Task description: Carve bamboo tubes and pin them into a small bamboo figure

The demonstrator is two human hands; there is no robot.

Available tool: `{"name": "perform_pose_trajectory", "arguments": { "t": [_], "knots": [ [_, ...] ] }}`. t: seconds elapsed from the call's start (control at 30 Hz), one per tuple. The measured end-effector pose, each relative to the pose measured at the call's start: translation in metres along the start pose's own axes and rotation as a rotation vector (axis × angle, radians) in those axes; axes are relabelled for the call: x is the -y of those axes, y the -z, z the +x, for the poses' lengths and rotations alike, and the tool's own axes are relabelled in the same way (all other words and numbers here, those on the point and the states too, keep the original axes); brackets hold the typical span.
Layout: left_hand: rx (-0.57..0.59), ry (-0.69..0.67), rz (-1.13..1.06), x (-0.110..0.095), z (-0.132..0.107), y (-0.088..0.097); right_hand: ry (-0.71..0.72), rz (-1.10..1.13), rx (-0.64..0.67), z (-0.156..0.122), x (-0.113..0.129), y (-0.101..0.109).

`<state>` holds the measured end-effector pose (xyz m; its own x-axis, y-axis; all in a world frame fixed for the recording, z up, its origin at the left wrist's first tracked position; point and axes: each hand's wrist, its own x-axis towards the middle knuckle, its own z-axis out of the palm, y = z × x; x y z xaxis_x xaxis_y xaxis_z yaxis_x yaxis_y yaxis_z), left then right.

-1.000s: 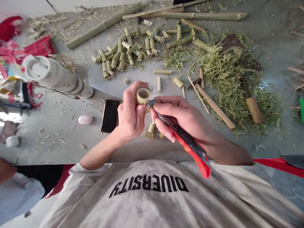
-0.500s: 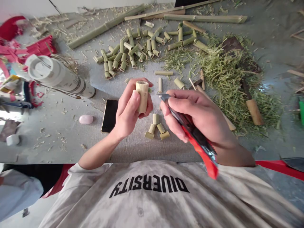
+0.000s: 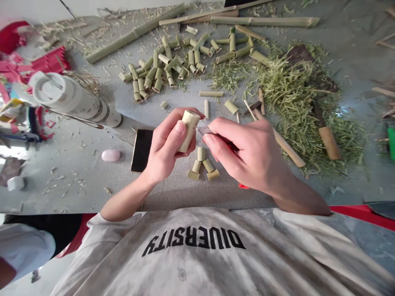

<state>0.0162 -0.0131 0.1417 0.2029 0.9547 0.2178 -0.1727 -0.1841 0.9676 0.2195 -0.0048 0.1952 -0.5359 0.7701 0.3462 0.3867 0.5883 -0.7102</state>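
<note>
My left hand [image 3: 168, 144] is closed around a short pale bamboo tube [image 3: 189, 129], which tilts to the right with its cut end up. In my right hand [image 3: 247, 152] is a utility knife [image 3: 206, 130]; its blade tip points at the tube's right side, and whether it touches I cannot tell. Most of the knife's handle is hidden under the hand, with a bit of red showing below. Just below the hands, several small bamboo pieces [image 3: 201, 154] lie in a forked figure on the grey cloth. A black phone [image 3: 142, 150] lies beside my left wrist.
Cut bamboo segments [image 3: 157, 72] are heaped at the back, with long bamboo poles [image 3: 265, 21] behind them. Green shavings [image 3: 284, 90] and a wooden-handled blade tool [image 3: 330, 142] lie right. A white tumbler [image 3: 77, 98] and a pink oval object [image 3: 110, 155] are left.
My right hand has turned over and brought the knife's blade left to the bamboo tube. The tube has tipped to the right in my left hand.
</note>
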Motion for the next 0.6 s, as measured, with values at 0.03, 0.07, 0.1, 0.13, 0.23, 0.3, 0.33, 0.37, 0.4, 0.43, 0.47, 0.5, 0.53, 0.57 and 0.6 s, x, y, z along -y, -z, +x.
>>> {"name": "perform_pose_trajectory", "arguments": {
  "t": [0.03,0.07,0.1,0.13,0.23,0.3,0.33,0.37,0.4,0.43,0.47,0.5,0.53,0.57,0.6],
  "knots": [
    [-0.007,-0.002,0.038,-0.0004,-0.0004,0.0,0.018,-0.019,-0.005,-0.0003,-0.0007,-0.0003],
    [-0.016,-0.008,0.076,-0.0009,-0.0009,0.0001,0.034,-0.038,-0.007,-0.0006,-0.0013,-0.0008],
    [-0.024,-0.021,0.11,-0.0015,-0.0013,0.0002,0.042,-0.055,-0.005,-0.0009,-0.0017,-0.0014],
    [-0.033,-0.041,0.14,-0.0021,-0.0017,0.0006,0.042,-0.071,-0.001,-0.0012,-0.0018,-0.002],
    [-0.029,-0.125,0.261,-0.0038,-0.0029,0.0025,-0.031,-0.086,0.005,-0.0015,-0.0006,-0.0032],
    [-0.024,-0.171,0.379,-0.0045,-0.0038,0.0036,-0.077,-0.009,0.016,-0.0011,0.0004,-0.0026],
    [-0.024,-0.187,0.429,-0.0047,-0.0044,0.0039,-0.094,0.061,0.035,-0.0007,0.0007,-0.0019],
    [-0.028,-0.2,0.468,-0.0047,-0.005,0.0039,-0.111,0.145,0.062,-0.0002,0.0008,-0.0011],
    [-0.039,-0.216,0.499,-0.0046,-0.0056,0.0037,-0.132,0.234,0.092,0.0004,0.0007,-0.0004],
    [-0.049,-0.233,0.524,-0.0045,-0.0062,0.0033,-0.162,0.322,0.118,0.001,0.0007,0.0001],
    [-0.053,-0.254,0.546,-0.0045,-0.0069,0.003,-0.199,0.405,0.137,0.0016,0.0007,0.0003],
    [-0.064,-0.278,0.564,-0.0046,-0.0077,0.0027,-0.238,0.481,0.146,0.0022,0.0008,0.0],
    [-0.077,-0.298,0.578,-0.0047,-0.0084,0.0025,-0.275,0.554,0.151,0.0028,0.0011,-0.0006],
    [-0.092,-0.305,0.591,-0.0049,-0.0092,0.0025,-0.308,0.624,0.153,0.0034,0.0016,-0.0016],
    [-0.105,-0.301,0.601,-0.005,-0.01,0.0027,-0.337,0.69,0.158,0.0038,0.0021,-0.0028]
  ]
}}
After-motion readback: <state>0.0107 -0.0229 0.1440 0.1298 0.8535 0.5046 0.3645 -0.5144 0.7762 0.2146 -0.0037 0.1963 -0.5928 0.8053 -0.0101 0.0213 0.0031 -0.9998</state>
